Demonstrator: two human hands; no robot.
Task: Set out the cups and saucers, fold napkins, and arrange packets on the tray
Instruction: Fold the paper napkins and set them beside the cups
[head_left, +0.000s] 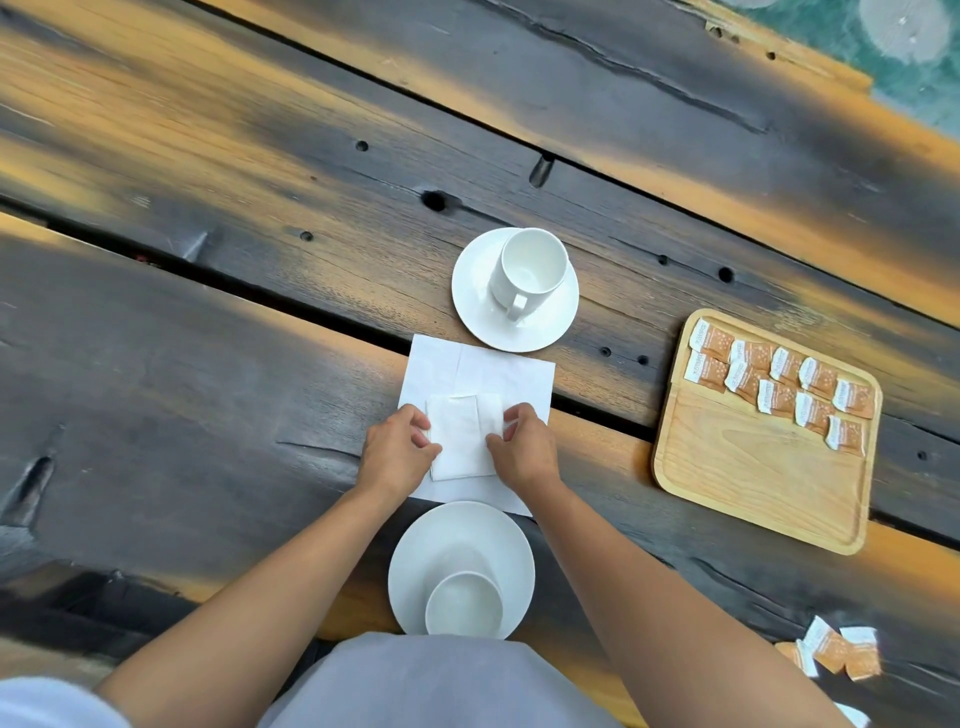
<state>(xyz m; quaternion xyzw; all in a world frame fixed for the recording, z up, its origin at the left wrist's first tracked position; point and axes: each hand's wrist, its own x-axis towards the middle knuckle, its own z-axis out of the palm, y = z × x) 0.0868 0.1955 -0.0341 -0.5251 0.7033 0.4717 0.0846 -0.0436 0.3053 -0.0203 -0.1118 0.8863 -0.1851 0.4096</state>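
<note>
A small folded white napkin (460, 439) lies on a larger flat white napkin (493, 376) at the table's middle. My left hand (397, 452) pinches its left edge and my right hand (522, 447) pinches its right edge. Beyond the napkins a white cup (527, 270) stands on a white saucer (470, 306), handle toward me. Close to my body a second cup (462, 603) sits on a second saucer (457, 540). At the right, a wooden tray (748, 478) holds several orange-and-white packets (779, 384) in two rows across its far half.
Several loose packets (836, 652) lie on the dark plank table (208, 338) at the lower right. Gaps run between the planks. The table's far edge (810, 62) shows at the top right, with green floor beyond.
</note>
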